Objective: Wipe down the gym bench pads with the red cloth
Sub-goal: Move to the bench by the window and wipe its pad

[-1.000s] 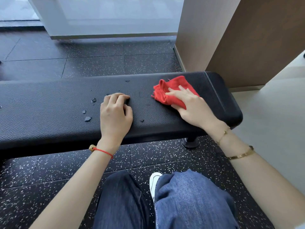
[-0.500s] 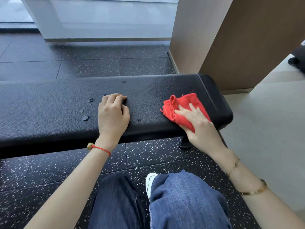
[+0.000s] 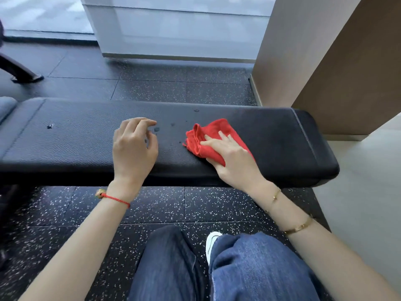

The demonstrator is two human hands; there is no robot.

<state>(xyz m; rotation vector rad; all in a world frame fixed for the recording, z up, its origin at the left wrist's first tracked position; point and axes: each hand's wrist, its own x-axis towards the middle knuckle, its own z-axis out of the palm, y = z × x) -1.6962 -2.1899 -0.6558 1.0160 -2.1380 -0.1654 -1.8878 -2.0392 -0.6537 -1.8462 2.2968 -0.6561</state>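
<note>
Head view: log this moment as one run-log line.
right hand: presses red cloth flat on bench pad | left hand: fingers loosely curled, holds nothing | droplets: unwiped beside cloth

Two hands (image 3: 134, 146), one red cloth (image 3: 208, 135), one bench pad (image 3: 76, 144).

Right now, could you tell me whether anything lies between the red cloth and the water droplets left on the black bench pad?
Nothing blocks the nearest droplets; farther left, the left hand hovers over others.
</note>
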